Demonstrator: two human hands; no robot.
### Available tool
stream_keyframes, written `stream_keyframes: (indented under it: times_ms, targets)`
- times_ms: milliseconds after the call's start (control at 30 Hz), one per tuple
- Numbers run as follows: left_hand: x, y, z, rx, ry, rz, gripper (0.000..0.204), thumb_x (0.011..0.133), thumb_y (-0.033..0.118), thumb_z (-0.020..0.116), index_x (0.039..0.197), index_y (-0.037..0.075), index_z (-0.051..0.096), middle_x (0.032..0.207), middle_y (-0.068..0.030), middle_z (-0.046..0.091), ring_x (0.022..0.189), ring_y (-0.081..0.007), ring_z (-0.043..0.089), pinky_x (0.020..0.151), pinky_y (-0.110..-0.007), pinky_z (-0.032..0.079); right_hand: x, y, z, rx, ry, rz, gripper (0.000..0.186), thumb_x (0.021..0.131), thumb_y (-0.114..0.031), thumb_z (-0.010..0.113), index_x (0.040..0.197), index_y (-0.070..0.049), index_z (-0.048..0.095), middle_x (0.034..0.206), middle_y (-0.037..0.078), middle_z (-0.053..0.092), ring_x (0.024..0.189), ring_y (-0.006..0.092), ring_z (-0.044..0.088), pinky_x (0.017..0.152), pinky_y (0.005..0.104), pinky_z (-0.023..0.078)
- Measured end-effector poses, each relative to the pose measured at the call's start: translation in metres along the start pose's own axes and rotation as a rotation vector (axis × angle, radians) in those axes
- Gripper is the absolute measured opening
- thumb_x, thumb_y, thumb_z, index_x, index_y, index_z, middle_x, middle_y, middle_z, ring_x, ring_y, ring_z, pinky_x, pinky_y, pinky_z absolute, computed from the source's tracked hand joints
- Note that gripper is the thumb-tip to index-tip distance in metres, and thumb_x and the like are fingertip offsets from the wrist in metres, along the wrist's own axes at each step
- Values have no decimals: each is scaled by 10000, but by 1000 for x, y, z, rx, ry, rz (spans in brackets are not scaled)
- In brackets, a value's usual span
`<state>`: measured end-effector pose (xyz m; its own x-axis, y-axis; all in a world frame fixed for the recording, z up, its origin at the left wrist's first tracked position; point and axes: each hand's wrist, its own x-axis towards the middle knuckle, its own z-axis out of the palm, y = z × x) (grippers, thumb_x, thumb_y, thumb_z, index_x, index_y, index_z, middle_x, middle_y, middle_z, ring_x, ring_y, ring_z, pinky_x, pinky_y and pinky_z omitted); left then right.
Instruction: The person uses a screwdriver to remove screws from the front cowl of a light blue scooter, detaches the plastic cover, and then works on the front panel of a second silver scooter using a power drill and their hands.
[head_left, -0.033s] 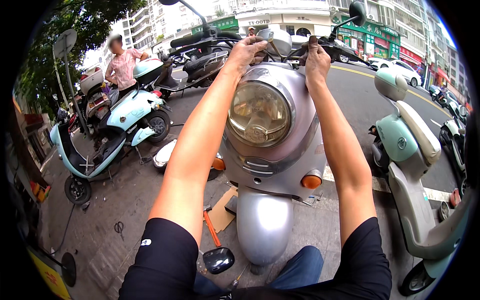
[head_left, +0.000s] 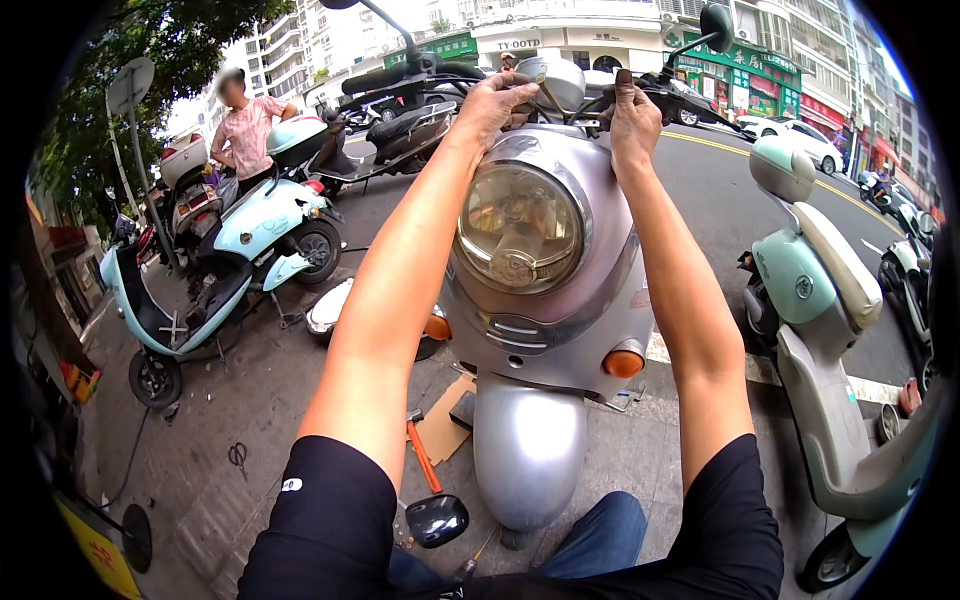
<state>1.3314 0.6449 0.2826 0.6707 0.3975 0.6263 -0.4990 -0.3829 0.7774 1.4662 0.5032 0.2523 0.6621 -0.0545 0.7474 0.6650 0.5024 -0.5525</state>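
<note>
Right in front of me stands a silver scooter [head_left: 560, 330] with a round headlight [head_left: 520, 230] and an orange turn signal [head_left: 624, 363]. Both my arms reach over its front to the uncovered handlebar area, where thin cables [head_left: 549, 97] show. My left hand [head_left: 494, 108] is closed in a pinch above the headlight's left side; what lies in its fingers is too small to name. On the other side, my right hand [head_left: 634, 122] also pinches, thumb pointing up, beside dark wires or cables. Its fingers hide whatever they hold. Dark smudges mark the fingertips.
An orange-handled hammer [head_left: 423, 455] lies by cardboard [head_left: 445, 425], near a black mirror [head_left: 437, 521]. Scissors [head_left: 238, 458] rest on the pavement. Light-blue scooter [head_left: 230, 260] stands left, mint scooter [head_left: 800, 290] right. A person in a pink shirt [head_left: 248, 135] stands behind; a white car [head_left: 800, 143] is on the road.
</note>
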Motion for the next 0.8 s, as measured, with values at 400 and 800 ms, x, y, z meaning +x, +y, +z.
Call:
stream_keyframes:
  times_ms: [400, 800]
  targets:
    - [9, -2, 5, 123, 152, 157, 288, 763, 198, 779, 875, 21, 581, 735, -81, 678, 541, -117, 623, 471, -245, 502, 1, -5, 8, -94, -33, 20, 679, 811, -677, 543, 843, -19, 705, 534, 29, 558, 499, 122, 589, 544, 265, 459]
    - [12, -3, 4, 197, 200, 186, 192, 782, 149, 749, 800, 16, 612, 685, -65, 670, 522, -121, 638, 439, -234, 489, -2, -7, 7, -206, -81, -189, 656, 827, -679, 513, 864, -50, 698, 686, 119, 649, 672, 258, 618, 672, 359, 467]
